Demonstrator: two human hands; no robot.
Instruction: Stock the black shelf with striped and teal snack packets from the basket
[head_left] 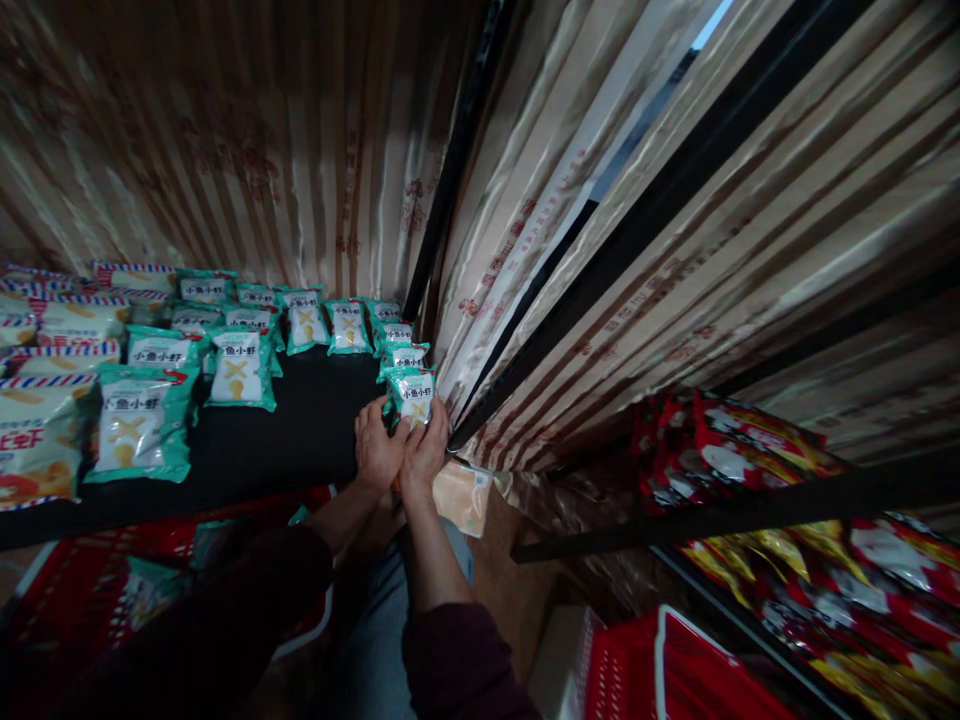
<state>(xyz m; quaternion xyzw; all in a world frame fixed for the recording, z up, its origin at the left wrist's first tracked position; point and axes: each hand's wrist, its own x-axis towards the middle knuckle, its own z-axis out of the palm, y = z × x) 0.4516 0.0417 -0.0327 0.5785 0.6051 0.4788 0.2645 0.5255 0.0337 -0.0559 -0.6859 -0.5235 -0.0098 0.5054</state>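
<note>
A small green-and-white snack bag (417, 390) stands at the front of a short row on the right end of the black shelf (315, 420). Both of my hands are on its lower part. My left hand (377, 445) has its fingers curled at the bag's left side, and my right hand (425, 448) grips its right side. The two thumbs come close together in front. Directly behind stand more bags of the same kind, one of them a matching snack bag (407, 355). My hands hide the bottom of the front bag.
Larger snack bags with striped edges (45, 430) and more green bags (142, 425) fill the shelf's left. A black post (457, 150) and pleated curtains (300, 150) border the back. Below left sits a red basket (75, 580); another red basket (622, 670) and red packets (742, 450) are right.
</note>
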